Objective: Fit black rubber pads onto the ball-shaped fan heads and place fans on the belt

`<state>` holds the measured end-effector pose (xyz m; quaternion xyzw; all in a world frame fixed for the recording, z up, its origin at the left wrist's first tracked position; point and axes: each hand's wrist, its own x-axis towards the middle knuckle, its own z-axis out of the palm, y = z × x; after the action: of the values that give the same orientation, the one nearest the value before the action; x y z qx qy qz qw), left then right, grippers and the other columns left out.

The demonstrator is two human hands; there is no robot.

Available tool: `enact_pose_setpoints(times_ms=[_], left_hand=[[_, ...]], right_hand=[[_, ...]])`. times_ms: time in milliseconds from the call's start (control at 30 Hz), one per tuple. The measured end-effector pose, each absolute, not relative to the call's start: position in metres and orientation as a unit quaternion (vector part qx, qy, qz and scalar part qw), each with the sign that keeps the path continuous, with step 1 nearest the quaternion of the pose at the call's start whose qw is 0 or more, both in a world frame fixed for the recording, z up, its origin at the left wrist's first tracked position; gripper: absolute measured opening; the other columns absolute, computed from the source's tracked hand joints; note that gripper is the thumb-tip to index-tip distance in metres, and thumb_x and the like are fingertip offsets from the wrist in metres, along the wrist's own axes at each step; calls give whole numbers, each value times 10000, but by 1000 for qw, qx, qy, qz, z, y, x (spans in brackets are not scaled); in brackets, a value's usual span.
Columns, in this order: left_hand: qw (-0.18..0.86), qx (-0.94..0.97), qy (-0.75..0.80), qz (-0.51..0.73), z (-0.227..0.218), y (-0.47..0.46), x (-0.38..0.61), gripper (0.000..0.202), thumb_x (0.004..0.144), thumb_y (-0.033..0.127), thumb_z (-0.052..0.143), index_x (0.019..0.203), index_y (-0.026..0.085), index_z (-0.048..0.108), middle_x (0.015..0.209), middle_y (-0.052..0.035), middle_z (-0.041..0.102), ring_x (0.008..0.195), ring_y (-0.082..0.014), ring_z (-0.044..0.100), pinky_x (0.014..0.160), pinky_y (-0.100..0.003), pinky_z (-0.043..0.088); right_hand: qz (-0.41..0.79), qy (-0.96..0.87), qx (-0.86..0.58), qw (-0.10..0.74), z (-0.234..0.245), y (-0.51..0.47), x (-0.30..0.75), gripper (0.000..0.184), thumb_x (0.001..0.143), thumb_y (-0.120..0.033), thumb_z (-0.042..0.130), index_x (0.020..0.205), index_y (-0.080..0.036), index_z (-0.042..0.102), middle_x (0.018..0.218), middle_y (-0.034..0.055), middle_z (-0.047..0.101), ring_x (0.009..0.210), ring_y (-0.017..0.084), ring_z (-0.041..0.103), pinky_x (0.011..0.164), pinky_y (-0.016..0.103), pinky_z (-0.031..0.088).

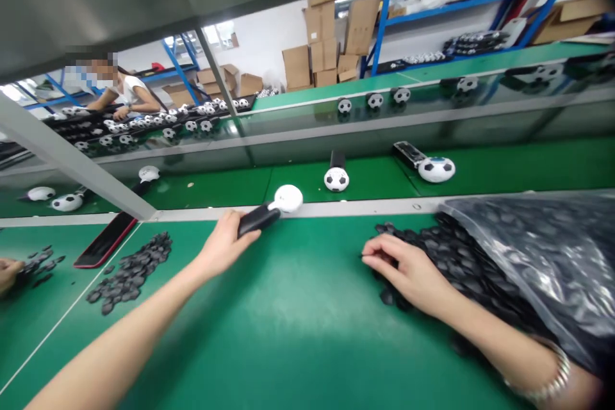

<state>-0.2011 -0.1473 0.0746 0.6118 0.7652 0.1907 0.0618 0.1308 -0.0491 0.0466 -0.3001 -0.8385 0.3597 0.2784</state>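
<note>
My left hand (225,247) is closed around the black handle of a toy (271,208) with a plain white ball head, held at the far edge of the green table (298,320). My right hand (408,269) rests on a heap of small black pieces (461,256) spilling from a clear plastic bag (542,250); its fingertips pinch together over the pieces, and what they hold is too small to make out.
Beyond the metal rail a conveyor (528,163) carries football-patterned toys (336,178) (436,169). Another pile of black pieces (129,272) and a red-edged tray (103,242) lie at left, near a co-worker's hand (8,271). A person (122,95) sits far left. Cardboard boxes (321,38) stand behind.
</note>
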Motion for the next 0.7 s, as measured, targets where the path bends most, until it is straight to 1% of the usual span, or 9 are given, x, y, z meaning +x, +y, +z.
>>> enact_pose_setpoints(times_ms=[133,233,300,400,433,467,533,600,700], left_hand=[[133,630,745,175,63,-207,-139,364,806,445,465,1072,196,475,982,-81,516,897,-244,523,786,-381,434],[151,623,756,135,60,-225,-123,390,791,459,481,1091,210,484,1000,-89,529,921,-266,522,809,-421,429],[133,626,758,126,62,-220,-120,559,723,476,567,1206,229,431,1120,-106,497,1048,-303,475,882,-467,396],[116,659,726,160,69,-191,-113,974,579,450,708,1381,271,185,1391,-116,272,1277,-347,255,1008,-507,284],[134,676,703,174,71,-180,-109,1023,570,428,721,1396,263,140,1425,-114,220,1303,-341,215,1028,-496,266],[159,694,678,183,72,-169,-104,1005,587,399,715,1399,247,142,1434,-113,216,1310,-327,217,1039,-476,264],[203,718,639,190,73,-154,-92,841,658,324,663,1377,232,238,1395,-98,318,1269,-287,320,1030,-424,303],[227,726,620,193,72,-149,-81,691,700,274,617,1333,242,341,1326,-71,425,1201,-259,414,1001,-389,345],[242,720,618,203,67,-154,-71,672,697,296,629,1316,252,373,1295,-53,469,1166,-258,450,971,-376,374]], right_hand=[[409,-806,-308,298,49,-57,129,151,826,-317,524,845,-187,598,787,25,608,648,156,547,564,252,451],[441,-795,-294,295,51,-64,126,123,817,-287,541,836,-181,599,764,10,605,647,146,549,570,242,449],[447,-801,-269,292,51,-67,123,93,819,-260,545,817,-179,591,752,5,598,668,143,548,594,242,445],[419,-828,-233,291,51,-72,119,64,818,-224,555,805,-180,599,904,33,584,778,153,547,644,251,443],[408,-835,-228,291,50,-73,118,56,815,-217,561,801,-183,604,971,43,565,821,160,541,666,258,446],[399,-839,-227,291,50,-75,118,48,812,-211,568,799,-186,607,1026,49,543,864,167,534,692,269,449],[384,-845,-228,293,50,-78,120,31,808,-196,580,798,-193,609,1084,52,509,955,185,510,780,307,443],[370,-853,-219,297,50,-82,121,19,801,-181,597,793,-195,608,1103,53,497,1040,204,474,886,360,401],[363,-863,-192,295,49,-87,121,31,790,-172,622,775,-190,602,1119,58,491,1082,216,453,956,399,348]])
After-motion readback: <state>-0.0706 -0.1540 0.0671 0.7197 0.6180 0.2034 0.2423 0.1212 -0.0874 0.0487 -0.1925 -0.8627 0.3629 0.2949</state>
